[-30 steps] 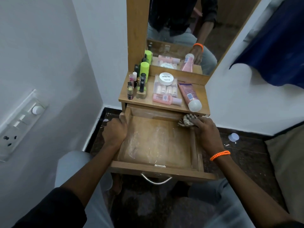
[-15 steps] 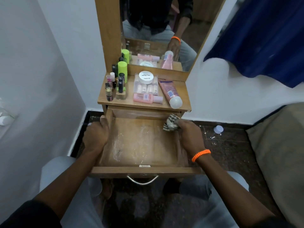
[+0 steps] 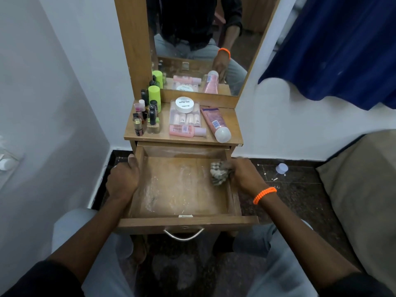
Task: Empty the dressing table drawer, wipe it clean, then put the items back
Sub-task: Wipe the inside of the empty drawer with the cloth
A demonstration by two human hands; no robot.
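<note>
The wooden drawer [image 3: 184,220] is pulled out and holds no items; its floor shows white powdery smears. My left hand [image 3: 123,180] grips the drawer's left wall. My right hand [image 3: 246,175] is shut on a crumpled checked cloth [image 3: 218,172], pressed against the floor at the drawer's right rear. On the tabletop [image 3: 165,136] stand small nail polish bottles [image 3: 147,118], a green bottle [image 3: 154,95], a white jar [image 3: 184,104] on a clear nail case [image 3: 185,118], a pink bottle [image 3: 186,130] lying down and a pink tube [image 3: 215,124].
A mirror [image 3: 199,39] rises behind the tabletop. White walls close in on the left and behind. A blue curtain [image 3: 342,46] hangs at the upper right, a beige cushion [image 3: 360,181] lies at the right, and a small white cap [image 3: 281,168] sits on the dark floor.
My right hand has carried the cloth from the drawer's right rear corner down onto the floor, a little forward. The camera view has shifted. My left hand stays on the left wall.
</note>
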